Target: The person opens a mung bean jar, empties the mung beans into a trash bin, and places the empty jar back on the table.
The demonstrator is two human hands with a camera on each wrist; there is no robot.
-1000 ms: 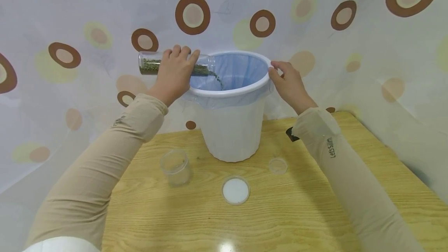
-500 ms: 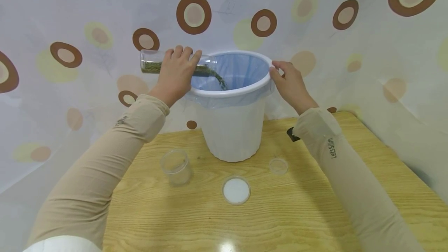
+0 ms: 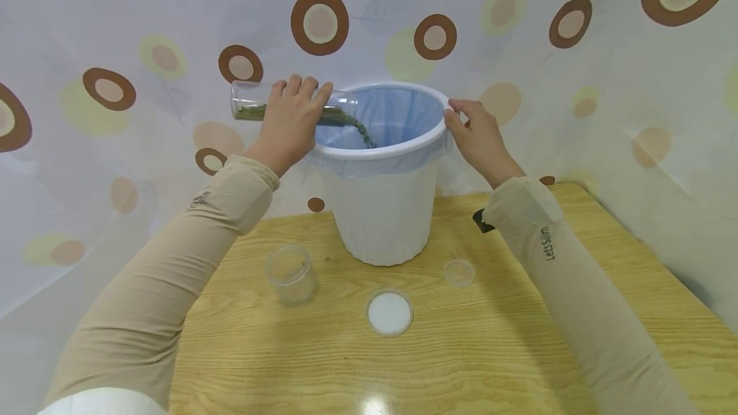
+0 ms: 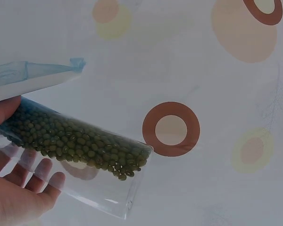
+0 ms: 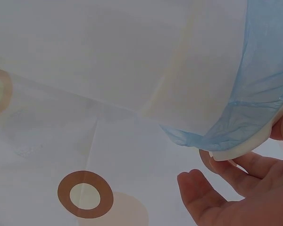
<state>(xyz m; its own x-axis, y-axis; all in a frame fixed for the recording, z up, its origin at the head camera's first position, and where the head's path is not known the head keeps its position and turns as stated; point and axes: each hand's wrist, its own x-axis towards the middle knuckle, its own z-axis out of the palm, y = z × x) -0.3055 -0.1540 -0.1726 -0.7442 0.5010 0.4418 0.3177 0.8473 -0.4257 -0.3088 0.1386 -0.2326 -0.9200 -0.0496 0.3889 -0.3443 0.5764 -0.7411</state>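
Observation:
In the head view my left hand (image 3: 291,122) grips a clear jar (image 3: 245,92) lying nearly level, its mouth over the rim of a white trash bin (image 3: 385,219). Green mung beans (image 4: 75,140) fill the lower side of the jar, and a stream of them (image 3: 363,133) falls from its mouth into the bin. A thin blue bag (image 3: 398,114) lines the bin and folds over its rim. On the far side, my right hand (image 3: 477,141) pinches the bin's rim, thumb and fingers about the edge. The bottom of the bin is hidden.
On the wooden table (image 3: 288,364) stand an open clear jar (image 3: 293,279) at left, a round lid with a white disc (image 3: 389,313) in front, and a small clear disc (image 3: 459,272) at right. A patterned sheet (image 3: 369,24) hangs close behind the bin.
The bean stream has grown thicker than a second ago, and the bean level in the jar has dropped. The jar's base has risen slightly. My right hand stays on the rim.

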